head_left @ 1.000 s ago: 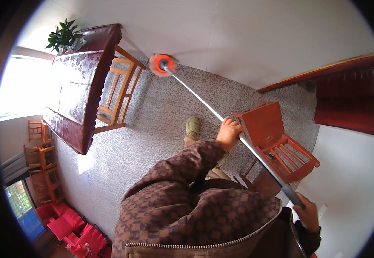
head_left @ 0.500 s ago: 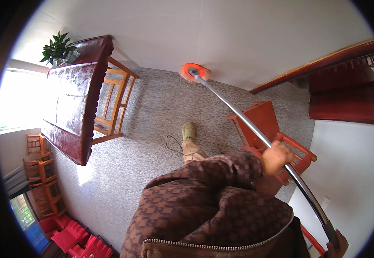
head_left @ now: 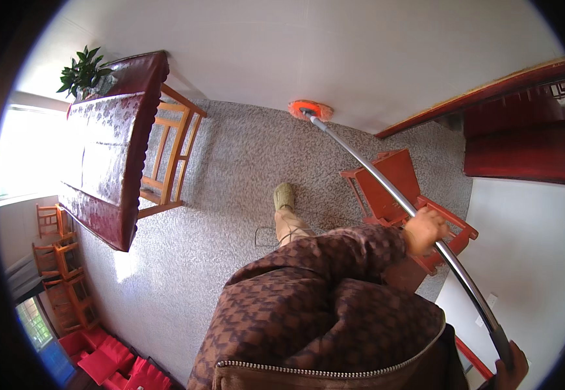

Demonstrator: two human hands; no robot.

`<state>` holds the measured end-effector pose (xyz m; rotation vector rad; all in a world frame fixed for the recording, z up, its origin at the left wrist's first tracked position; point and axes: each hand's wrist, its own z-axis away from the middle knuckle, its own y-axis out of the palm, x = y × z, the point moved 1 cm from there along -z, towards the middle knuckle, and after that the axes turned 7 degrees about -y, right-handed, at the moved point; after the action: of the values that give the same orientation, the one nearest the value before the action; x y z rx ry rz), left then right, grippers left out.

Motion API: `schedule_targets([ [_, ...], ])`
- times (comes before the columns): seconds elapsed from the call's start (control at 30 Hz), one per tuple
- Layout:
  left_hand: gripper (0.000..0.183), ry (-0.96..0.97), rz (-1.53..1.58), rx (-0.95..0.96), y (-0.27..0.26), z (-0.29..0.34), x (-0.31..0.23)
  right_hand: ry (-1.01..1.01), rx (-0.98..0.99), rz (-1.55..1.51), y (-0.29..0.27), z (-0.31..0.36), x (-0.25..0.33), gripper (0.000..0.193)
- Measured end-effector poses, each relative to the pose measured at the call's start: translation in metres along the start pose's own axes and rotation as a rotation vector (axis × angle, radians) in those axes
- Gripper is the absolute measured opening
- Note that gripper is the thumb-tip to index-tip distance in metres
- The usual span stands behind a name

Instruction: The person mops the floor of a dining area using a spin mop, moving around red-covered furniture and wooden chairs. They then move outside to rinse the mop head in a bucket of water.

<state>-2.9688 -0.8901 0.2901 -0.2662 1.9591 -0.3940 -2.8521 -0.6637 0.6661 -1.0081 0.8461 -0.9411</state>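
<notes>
A mop with a long silver pole (head_left: pixel 381 179) slants from the lower right toward the far wall. Its round orange head (head_left: pixel 309 108) meets the carpeted floor at the foot of that wall. Partway along the pole, my left hand (head_left: pixel 425 232) is wrapped round the metal, its brown patterned sleeve crossing my body. My right hand (head_left: pixel 513 369) grips the dark end of the pole at the lower right and is partly in shadow. Beneath the pole stands a reddish-brown wooden chair (head_left: pixel 394 185), close to my left hand.
A table with a dark red cover (head_left: pixel 110 149) stands left, with a wooden chair (head_left: pixel 181 156) against it and a potted plant (head_left: pixel 84 73) on top. Stacked chairs (head_left: pixel 68 279) and red seats (head_left: pixel 110 361) line the lower left. A thin cord (head_left: pixel 257 237) lies by my foot.
The mop head has slid a little to the right along the foot of the wall. Both hands keep their hold, and my left hand has shifted slightly right.
</notes>
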Motion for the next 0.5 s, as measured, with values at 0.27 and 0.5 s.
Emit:
schedule_targets([
  [0.27,0.021,-0.313,-0.070,-0.030,-0.059,0.097,0.107,0.133,0.422,-0.825,0.104,-0.104,0.028,0.045],
  [0.5,0.015,-0.783,-0.488,-0.042,-0.117,0.163,0.207,-0.386,0.298,-0.770,0.207,-0.205,0.131,0.045],
])
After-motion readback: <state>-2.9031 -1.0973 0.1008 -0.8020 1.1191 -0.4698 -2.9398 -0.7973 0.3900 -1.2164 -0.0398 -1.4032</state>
